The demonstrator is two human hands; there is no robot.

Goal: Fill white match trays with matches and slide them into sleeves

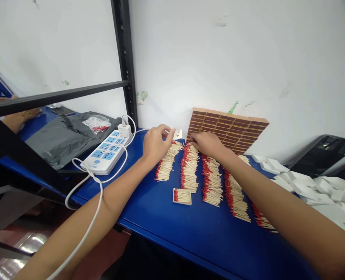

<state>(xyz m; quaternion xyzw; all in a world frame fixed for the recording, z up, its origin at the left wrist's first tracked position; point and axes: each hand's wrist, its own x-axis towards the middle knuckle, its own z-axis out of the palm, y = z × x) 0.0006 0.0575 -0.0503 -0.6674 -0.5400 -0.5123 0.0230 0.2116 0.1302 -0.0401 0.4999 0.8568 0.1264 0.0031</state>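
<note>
My left hand (157, 143) is over the far end of the leftmost row of matches (168, 163). Its fingers are curved, with a gap between thumb and forefinger, and nothing shows in them. At the far end of the second row of matches (190, 167), my right hand (207, 143) has its fingers pinched together on what looks like a single match (188, 144). A small open matchbox tray (182, 196), with red-tipped matches lying in it, sits at the near end of that row. More rows of matches (211, 182) lie to the right, partly under my right forearm.
A stack of matchboxes (227, 126) with brown striking sides leans by the wall. White box parts (321, 190) are heaped at right, near a dark glossy object (321, 155). At left are a power strip (105, 153), a white cable (99, 202), grey plastic bag (70, 136) and black shelf post (125, 58). Another person's hand (23, 116) shows far left.
</note>
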